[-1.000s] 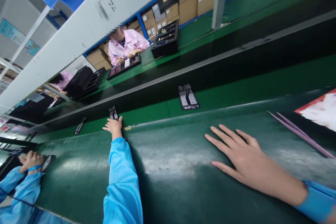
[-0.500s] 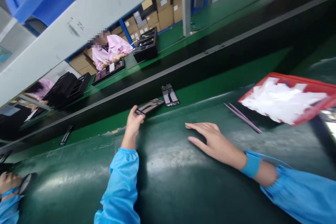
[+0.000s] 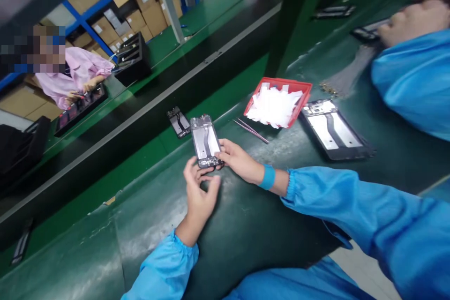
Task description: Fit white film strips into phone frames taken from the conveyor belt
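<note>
Grey metal phone frame is between your hands: your left hand grips its near end with curled fingers, your right hand pinches its side, above the green bench, near the red tray.

Even, fairly bright overhead light fills the scene. Soft white glare smears across the dark green mat near the left. The view tilts steeply and bends toward the edges. The far right corner is blurred, as are the far left shelves; shadows stay faint.
</note>
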`<state>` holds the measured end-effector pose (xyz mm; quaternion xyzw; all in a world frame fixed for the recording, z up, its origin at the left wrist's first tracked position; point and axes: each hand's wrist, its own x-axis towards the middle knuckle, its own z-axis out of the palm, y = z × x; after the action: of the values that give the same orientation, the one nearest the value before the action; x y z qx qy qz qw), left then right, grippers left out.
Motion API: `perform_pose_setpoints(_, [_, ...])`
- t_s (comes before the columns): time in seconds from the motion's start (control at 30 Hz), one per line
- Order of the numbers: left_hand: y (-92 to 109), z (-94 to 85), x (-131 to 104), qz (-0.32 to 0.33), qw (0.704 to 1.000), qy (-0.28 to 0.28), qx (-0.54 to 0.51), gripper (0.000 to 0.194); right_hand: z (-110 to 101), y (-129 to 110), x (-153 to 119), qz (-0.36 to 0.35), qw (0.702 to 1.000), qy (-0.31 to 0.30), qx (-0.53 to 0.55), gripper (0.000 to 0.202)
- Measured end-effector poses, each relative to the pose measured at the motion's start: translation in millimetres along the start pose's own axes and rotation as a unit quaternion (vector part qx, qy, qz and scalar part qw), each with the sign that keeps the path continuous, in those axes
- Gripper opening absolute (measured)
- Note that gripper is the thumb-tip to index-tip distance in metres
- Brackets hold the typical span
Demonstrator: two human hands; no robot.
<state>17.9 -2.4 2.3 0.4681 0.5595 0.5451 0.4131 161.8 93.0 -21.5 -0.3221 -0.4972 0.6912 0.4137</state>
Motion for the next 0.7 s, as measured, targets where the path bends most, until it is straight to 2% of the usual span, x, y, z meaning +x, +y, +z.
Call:
perform_pose_setpoints(0.1, [-5.7,-10.8,17.5,-0.057,0.997,0.02,-0.042,0.069,-2.8,-4.4,-1.5,-0.052,0.994,-0.059,-0.069,0.029])
perform_pose_setpoints(0.17, [-11.4,-18.5,25.3,-0.054,0.998,0.028,-0.012,0.055,-4.0,-10.7,-5.1,-0.097,0.978,-0.11,-0.15,0.03])
perform_pose_setpoints(0.2, [-14.0,-21.5,26.5,-0.037,0.999,0.036,0.011,0.048,-4.7,-14.1,-7.0,-0.124,0.965,-0.117,-0.197,0.03])
perform_pose_setpoints(0.23, [-15.8,-23.6,25.8,-0.016,0.998,0.047,0.035,0.043,-5.4,-17.3,-8.9,-0.153,0.951,-0.106,-0.246,0.03])
perform_pose_setpoints(0.3, [-16.3,-24.8,20.8,0.019,0.996,0.05,0.073,0.038,-7.2,-21.8,-12.3,-0.203,0.924,-0.042,-0.322,0.03])
perform_pose_setpoints(0.4, [-9.4,-21.5,13.1,0.057,0.993,-0.053,0.088,0.039,-10.1,-23.3,-15.6,-0.2,0.914,0.022,-0.352,0.023])
perform_pose_setpoints(0.47, [-4.6,-19.1,12.0,0.081,0.986,-0.119,0.083,0.043,-10.8,-21.5,-16.3,-0.161,0.926,0.014,-0.342,0.019])
perform_pose_setpoints(0.5, [-3.8,-18.5,12.5,0.084,0.985,-0.129,0.083,0.043,-10.3,-20.3,-16.4,-0.145,0.931,0.009,-0.334,0.02])
perform_pose_setpoints(0.57, [-6.5,-18.7,14.6,0.07,0.989,-0.092,0.093,0.037,-7.7,-17.8,-16.6,-0.133,0.939,0.01,-0.316,0.023])
perform_pose_setpoints(0.63, [-14.2,-20.5,17.1,0.04,0.994,-0.024,0.099,0.035,-4.0,-15.7,-17.9,-0.146,0.941,0.014,-0.304,0.029])
perform_pose_setpoints(0.7, [-23.2,-22.3,20.0,0.013,0.996,0.032,0.084,0.04,-0.8,-14.3,-20.3,-0.179,0.929,0.0,-0.324,0.029])
